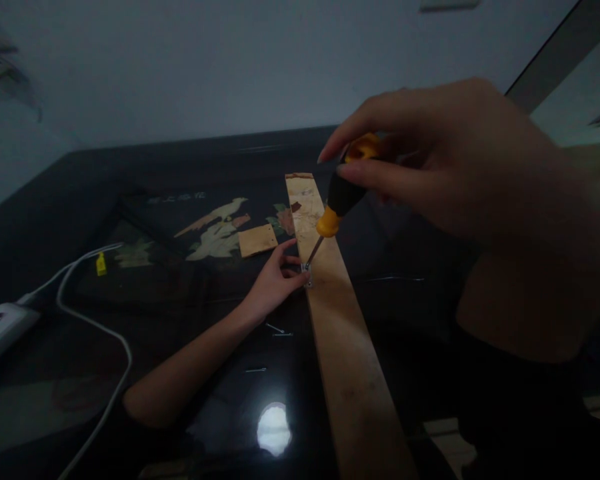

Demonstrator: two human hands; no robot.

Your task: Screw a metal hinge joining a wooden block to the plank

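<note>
My right hand (440,153) grips the black and yellow handle of a screwdriver (345,190) above a long wooden plank (353,353). The screwdriver leans, its shaft running down and left to the plank's left edge. Its tip meets a small light metal plate (309,283) there, apparently at a screw head too small to make out clearly. My left hand (275,283) reaches in from the left, its thumb pressed on the plate and its other fingers against the plank's side. Part of the plate is hidden by the thumb.
Several screws (282,335) lie on the dark glossy table (205,373) left of the plank. A small wooden board (258,241) rests beyond my left hand. Further left are a white power strip (5,327), a white cable (100,330) and a yellow tag (101,264).
</note>
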